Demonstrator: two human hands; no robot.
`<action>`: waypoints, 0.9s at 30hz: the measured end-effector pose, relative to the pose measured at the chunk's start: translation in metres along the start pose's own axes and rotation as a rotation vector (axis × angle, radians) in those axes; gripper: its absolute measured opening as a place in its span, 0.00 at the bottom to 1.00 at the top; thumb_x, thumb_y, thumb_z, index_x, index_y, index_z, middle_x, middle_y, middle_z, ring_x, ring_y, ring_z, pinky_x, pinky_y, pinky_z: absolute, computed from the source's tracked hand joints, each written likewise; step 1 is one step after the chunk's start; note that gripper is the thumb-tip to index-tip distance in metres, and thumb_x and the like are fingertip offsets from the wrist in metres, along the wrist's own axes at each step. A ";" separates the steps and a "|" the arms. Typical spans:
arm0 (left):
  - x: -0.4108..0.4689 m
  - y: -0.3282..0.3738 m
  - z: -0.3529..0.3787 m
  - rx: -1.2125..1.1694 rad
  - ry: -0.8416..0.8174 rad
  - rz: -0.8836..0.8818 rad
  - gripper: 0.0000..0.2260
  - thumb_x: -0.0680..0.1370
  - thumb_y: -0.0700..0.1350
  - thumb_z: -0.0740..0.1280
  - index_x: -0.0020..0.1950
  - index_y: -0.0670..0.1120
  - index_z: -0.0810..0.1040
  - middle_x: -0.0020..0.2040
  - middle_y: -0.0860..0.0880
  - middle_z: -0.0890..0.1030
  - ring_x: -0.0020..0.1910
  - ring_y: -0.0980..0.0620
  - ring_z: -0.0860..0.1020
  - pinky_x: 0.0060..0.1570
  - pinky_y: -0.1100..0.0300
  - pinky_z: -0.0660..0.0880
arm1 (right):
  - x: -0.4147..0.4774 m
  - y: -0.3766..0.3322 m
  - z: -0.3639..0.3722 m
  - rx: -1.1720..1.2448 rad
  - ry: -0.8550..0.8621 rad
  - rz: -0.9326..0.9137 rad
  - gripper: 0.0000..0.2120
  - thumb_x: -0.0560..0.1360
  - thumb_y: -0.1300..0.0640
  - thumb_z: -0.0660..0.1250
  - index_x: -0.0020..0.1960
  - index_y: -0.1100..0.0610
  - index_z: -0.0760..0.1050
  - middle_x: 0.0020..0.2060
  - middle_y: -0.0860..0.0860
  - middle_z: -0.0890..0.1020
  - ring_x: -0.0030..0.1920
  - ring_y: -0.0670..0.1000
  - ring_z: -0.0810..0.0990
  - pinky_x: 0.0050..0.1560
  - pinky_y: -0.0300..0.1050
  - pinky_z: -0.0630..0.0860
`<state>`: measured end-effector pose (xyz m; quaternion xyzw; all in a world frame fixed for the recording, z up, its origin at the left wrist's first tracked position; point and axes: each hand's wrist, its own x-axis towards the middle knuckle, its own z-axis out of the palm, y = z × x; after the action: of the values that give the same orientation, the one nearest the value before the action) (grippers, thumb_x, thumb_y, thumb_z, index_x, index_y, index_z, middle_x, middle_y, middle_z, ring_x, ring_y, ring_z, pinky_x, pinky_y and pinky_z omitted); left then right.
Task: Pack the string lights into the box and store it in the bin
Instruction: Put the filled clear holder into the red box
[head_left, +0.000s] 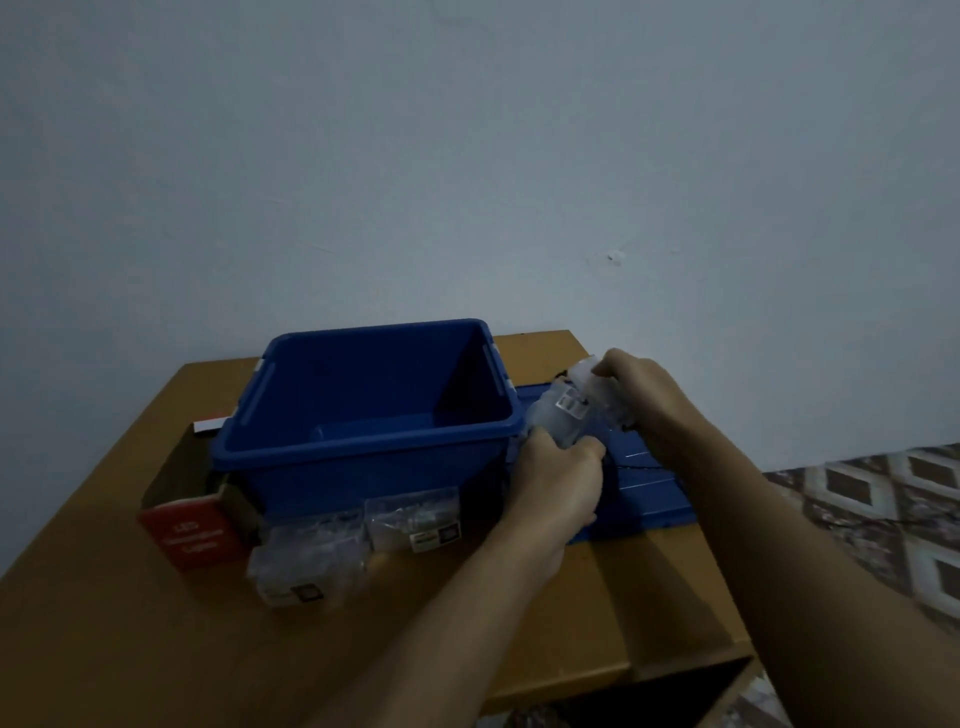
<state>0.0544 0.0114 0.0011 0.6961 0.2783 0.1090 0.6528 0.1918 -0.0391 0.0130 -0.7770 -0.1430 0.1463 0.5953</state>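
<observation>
1. Writing in white sits on the red flap (192, 535) of the box (171, 478). The top word looks like "LED". The other words are too blurry to read.
2. The box is cardboard, brown inside, and open. It sits on the left of the worktop (130, 649), just beside the bin (374, 447).
3. The bin is smooth blue plastic. It is deep, with sloping walls and a thick rim, and its top is open.
4. A flat blue lid (644, 493) with long ridges lies on the worktop, right of the bin.
5. One bag of string lights (306, 561) and a second bag (415, 519) lie on the worktop in front of the bin. Both are clear, crinkly plastic. Each has a small white and black label, but the print is too small to read.
6. A third bag (571, 405) is held up in both hands, just right of the bin and above the lid. It is clear and lumpy, with a white sticker that has dark marks I cannot read.
7. The left hand (558, 483) grips the lower end of this bag, with its fingers curled round it.
8. The right hand (639, 389) pinches the top end of the same bag.
9. The worktop is smooth brown wood. The wall (467, 156) behind is plain and pale. The floor (883, 509) on the right has a diamond pattern.
</observation>
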 end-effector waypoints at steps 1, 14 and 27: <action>-0.006 0.000 -0.001 0.027 0.001 0.036 0.13 0.80 0.49 0.62 0.65 0.55 0.70 0.50 0.47 0.80 0.50 0.46 0.81 0.49 0.47 0.81 | -0.010 -0.001 -0.005 0.021 0.036 -0.007 0.10 0.78 0.57 0.60 0.41 0.59 0.75 0.36 0.56 0.76 0.35 0.53 0.72 0.35 0.45 0.66; -0.075 -0.051 -0.084 0.206 0.264 0.333 0.04 0.78 0.48 0.70 0.45 0.54 0.77 0.43 0.56 0.81 0.43 0.67 0.78 0.39 0.74 0.74 | -0.163 0.033 0.020 0.200 0.098 0.120 0.09 0.80 0.60 0.61 0.42 0.59 0.75 0.37 0.59 0.81 0.40 0.60 0.79 0.35 0.48 0.71; -0.090 -0.111 -0.163 0.426 0.170 0.442 0.20 0.81 0.44 0.67 0.64 0.68 0.70 0.56 0.70 0.76 0.58 0.68 0.75 0.53 0.72 0.74 | -0.187 0.042 0.067 0.059 -0.322 0.000 0.12 0.80 0.51 0.66 0.45 0.58 0.78 0.36 0.52 0.83 0.35 0.48 0.80 0.32 0.38 0.76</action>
<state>-0.1312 0.1013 -0.0672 0.8491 0.1906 0.2453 0.4272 -0.0041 -0.0646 -0.0335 -0.7255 -0.2323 0.2733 0.5873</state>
